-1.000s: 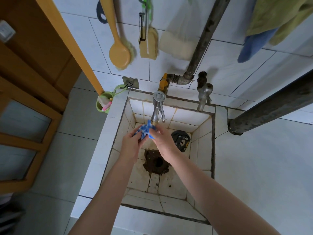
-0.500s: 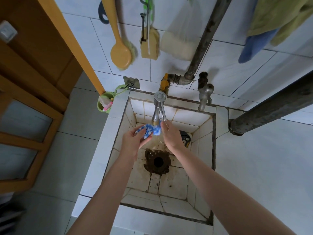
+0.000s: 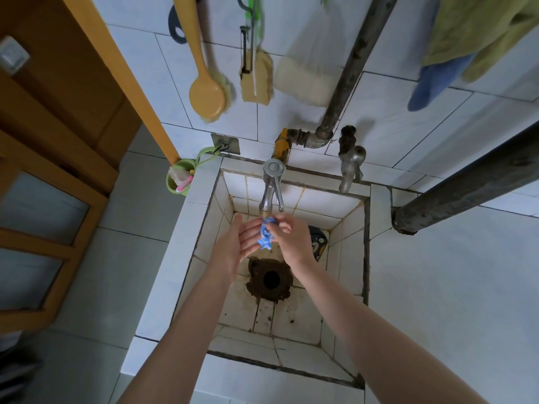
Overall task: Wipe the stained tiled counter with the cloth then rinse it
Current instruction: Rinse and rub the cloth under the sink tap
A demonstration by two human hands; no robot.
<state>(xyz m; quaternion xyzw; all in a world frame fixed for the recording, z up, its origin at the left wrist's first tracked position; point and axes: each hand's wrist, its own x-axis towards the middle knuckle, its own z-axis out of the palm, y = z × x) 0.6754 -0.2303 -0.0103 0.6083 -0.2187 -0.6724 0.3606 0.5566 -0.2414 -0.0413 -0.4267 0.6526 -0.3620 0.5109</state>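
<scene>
Since the last frame the cloth has changed grip: my right hand pinches it, my left hand lies flat against it.
I read both under the tap, inside the tiled sink, above the drain, apart from every wall.

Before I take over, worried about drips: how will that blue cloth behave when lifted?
Probably floppy: the blue cloth is crumpled into folds between left hand and right hand. Likely wet and drippy, held under the tap.
</scene>
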